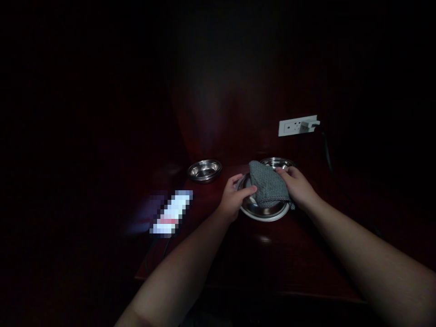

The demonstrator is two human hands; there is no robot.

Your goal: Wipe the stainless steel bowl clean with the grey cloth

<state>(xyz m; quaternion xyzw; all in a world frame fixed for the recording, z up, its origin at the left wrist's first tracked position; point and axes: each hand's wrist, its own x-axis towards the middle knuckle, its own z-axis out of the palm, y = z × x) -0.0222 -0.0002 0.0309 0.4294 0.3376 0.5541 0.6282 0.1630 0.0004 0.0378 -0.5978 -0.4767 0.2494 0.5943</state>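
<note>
A shiny metal bowl (pixel 265 215) is in front of me, its rim gripped at the left by my left hand (pixel 235 197), with the thumb over the edge. My right hand (pixel 297 184) is closed on a grey-green cloth (pixel 270 184), which drapes over the bowl and hides much of its inside. Just behind the cloth shows the upper part of another metal bowl (pixel 277 162), partly covered from view. Farther left, more metal bowls (pixel 205 170), apparently stacked, rest apart from both hands.
The dark red table (pixel 265 259) is dimly lit. A bright, pixelated phone-like screen (pixel 172 213) lies at its left, with a thin cable near it. On the back wall is a white socket panel (pixel 289 128) holding a plug (pixel 309 123); a cord hangs down at the right.
</note>
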